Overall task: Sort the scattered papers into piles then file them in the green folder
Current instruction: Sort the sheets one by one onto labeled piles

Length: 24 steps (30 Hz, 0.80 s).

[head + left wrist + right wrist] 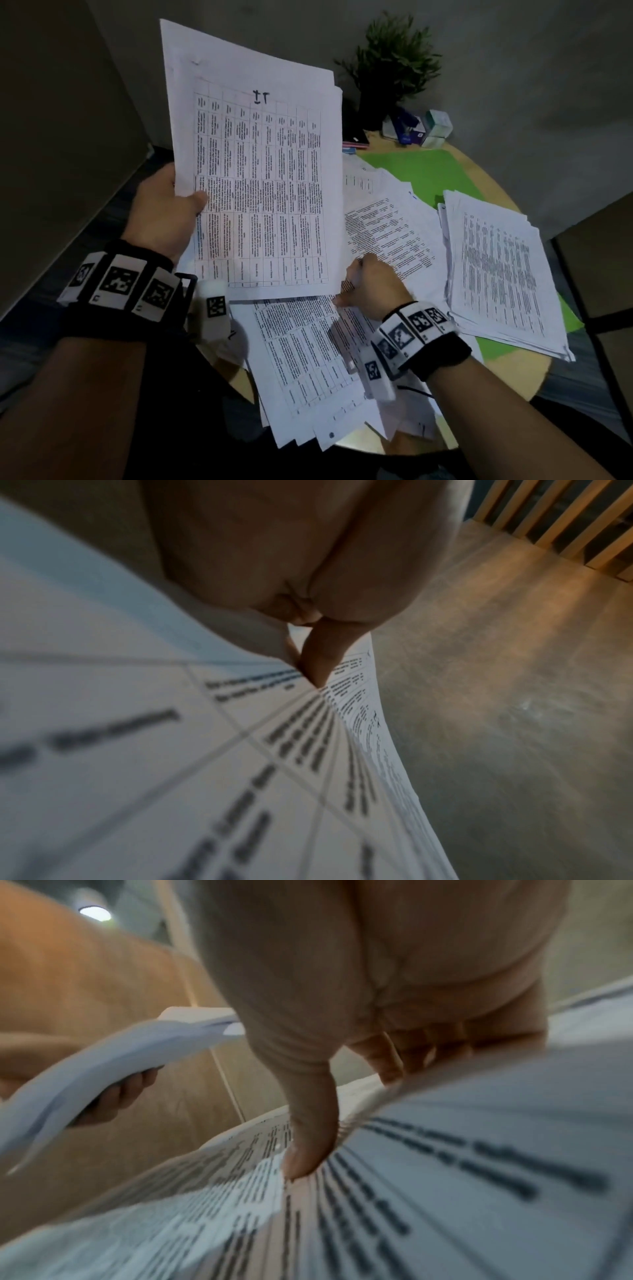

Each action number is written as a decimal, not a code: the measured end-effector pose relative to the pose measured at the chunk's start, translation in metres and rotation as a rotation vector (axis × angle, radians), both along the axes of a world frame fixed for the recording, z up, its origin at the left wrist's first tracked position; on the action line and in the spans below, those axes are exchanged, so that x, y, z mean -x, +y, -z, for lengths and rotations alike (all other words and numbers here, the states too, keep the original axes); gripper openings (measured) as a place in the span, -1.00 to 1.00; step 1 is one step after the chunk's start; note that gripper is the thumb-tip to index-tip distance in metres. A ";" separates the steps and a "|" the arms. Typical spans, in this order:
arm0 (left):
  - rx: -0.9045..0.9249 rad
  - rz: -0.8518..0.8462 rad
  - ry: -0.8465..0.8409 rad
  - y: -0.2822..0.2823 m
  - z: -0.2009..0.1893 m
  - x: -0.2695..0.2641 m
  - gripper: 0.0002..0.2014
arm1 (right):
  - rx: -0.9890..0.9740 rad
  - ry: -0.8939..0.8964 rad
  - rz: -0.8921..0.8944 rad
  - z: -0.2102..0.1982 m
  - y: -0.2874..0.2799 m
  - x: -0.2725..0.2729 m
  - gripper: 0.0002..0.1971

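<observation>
- Loose papers (305, 359) lie fanned across the near table (507, 383), not yet sorted.
- The right hand (371, 286) pinches the edge of one sheet there, thumb on top, probably to lift it.
- The left hand (168, 209) grips a raised stack (260, 178), likely a pile being gathered.
- A tidy pile (503, 270) rests on the open green folder (421, 171) further back; whether anything else is filed inside it is hidden.

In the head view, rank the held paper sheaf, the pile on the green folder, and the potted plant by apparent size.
1. held paper sheaf, though nearness to the camera inflates it
2. pile on the green folder
3. potted plant
</observation>
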<state>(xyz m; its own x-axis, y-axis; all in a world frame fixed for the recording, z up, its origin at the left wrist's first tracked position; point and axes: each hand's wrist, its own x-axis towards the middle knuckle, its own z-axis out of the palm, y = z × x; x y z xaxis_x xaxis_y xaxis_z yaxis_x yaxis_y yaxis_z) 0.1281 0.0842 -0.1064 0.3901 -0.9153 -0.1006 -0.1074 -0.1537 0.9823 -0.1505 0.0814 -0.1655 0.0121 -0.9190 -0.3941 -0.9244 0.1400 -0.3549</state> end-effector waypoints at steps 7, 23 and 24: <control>0.024 0.075 0.086 -0.005 0.002 0.012 -0.58 | 0.111 -0.685 0.229 -0.047 -0.008 0.030 -0.93; -0.090 0.205 0.137 -0.021 0.016 0.084 -0.65 | 0.169 -1.265 0.431 -0.076 -0.024 0.051 -0.78; -0.073 0.194 0.105 -0.022 0.017 0.089 -0.66 | 0.177 -1.247 0.461 -0.077 -0.024 0.056 -0.73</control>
<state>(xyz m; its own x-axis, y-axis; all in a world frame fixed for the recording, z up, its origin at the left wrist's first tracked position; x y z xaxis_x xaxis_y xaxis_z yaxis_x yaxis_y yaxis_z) 0.0394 0.0621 -0.1231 0.1918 -0.9608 -0.2001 -0.0393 -0.2112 0.9766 -0.2061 0.0571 -0.0887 -0.0490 -0.9736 -0.2230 0.1460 0.2139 -0.9659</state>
